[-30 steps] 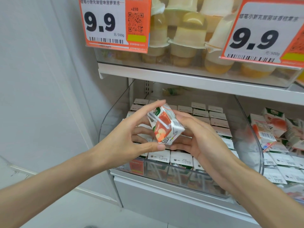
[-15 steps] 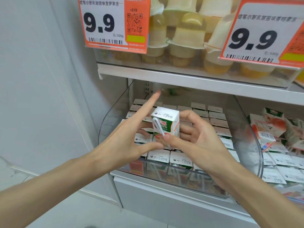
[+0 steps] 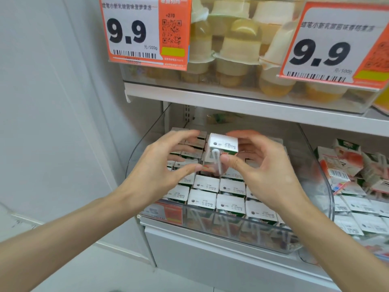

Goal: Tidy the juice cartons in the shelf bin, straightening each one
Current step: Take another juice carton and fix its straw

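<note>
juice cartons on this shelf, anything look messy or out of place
Yes. The loose cartons in the right-hand section lie tumbled and tilted, unlike the upright rows in the clear bin. One carton is raised above those rows, pinched by the right hand.

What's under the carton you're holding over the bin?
Upright cartons in rows fill the bin below the held carton pinched by the right hand. The spot straight beneath is covered by the thumb and blurred straw, so any gap there is unseen.
</note>
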`<state>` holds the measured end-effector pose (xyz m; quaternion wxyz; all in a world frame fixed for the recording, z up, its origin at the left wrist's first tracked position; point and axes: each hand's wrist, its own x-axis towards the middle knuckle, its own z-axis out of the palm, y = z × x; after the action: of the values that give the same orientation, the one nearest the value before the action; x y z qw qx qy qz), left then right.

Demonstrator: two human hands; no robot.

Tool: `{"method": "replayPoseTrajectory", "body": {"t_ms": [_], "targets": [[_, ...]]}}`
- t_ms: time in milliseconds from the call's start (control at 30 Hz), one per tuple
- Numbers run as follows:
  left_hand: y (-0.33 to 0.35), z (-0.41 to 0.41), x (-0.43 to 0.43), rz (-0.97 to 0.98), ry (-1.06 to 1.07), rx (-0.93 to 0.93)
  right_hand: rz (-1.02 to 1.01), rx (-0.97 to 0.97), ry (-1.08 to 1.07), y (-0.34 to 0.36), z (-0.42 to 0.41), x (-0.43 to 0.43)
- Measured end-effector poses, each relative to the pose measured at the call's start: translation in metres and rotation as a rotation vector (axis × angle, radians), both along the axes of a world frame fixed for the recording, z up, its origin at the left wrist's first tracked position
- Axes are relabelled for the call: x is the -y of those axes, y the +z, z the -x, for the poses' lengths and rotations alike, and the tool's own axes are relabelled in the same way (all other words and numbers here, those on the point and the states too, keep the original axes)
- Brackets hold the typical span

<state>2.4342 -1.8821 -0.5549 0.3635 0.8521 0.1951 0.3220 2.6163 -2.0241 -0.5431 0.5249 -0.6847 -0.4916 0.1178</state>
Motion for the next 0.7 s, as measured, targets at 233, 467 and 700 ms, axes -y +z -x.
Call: {"method": "replayPoseTrajectory", "body": {"t_ms": [233, 467, 700], "targets": [[-0.012, -0.005, -0.013, -0.157, 0.107, -0.168, 0.048, -0.039, -0.042, 0.001, -0.010, -0.008], [-0.015, -0.006, -0.015, -0.103, 0.088, -0.171, 0.136, 0.026, 0.011, -0.004, -0.012, -0.015], [-0.016, -0.009, -0.014, -0.156, 0.054, -0.300, 0.205, 0.229, 0.015, 0.001, -0.013, -0.015]]}}
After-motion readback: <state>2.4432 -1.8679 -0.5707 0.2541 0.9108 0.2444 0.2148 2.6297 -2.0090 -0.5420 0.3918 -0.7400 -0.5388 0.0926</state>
